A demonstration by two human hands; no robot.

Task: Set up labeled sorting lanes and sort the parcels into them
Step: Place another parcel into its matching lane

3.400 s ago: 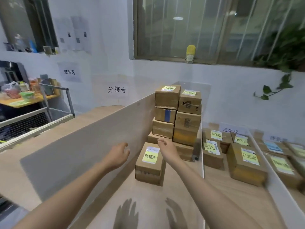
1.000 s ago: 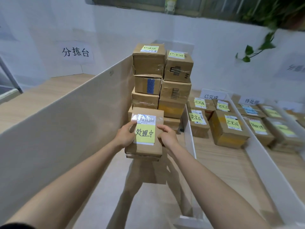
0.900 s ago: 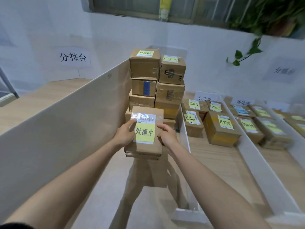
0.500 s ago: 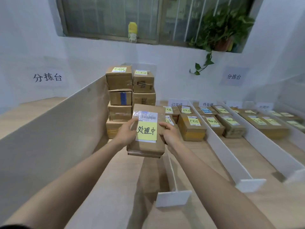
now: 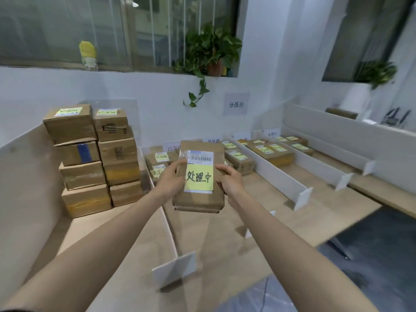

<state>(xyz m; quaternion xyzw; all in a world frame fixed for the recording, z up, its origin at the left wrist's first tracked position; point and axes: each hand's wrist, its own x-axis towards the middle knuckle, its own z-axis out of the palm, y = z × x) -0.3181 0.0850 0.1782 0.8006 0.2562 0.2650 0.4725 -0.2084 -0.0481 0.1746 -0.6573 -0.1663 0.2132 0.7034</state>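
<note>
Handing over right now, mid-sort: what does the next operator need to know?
Hands: left grip and right grip hold one parcel by its sides, above the table; its yellow note reads 处理中.
Done: dividers stand, lane signs are up, labelled parcels lie in the right-hand lanes.
Left: place this parcel in its matching lane; the far sign looks right but is blurred. The stack of boxes at left may need sorting.

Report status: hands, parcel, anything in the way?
Left hand and right hand grip brown cardboard parcel with yellow handwritten note, held above wooden table. White divider boards stand below; labelled parcels lie at lanes' far ends.
</note>
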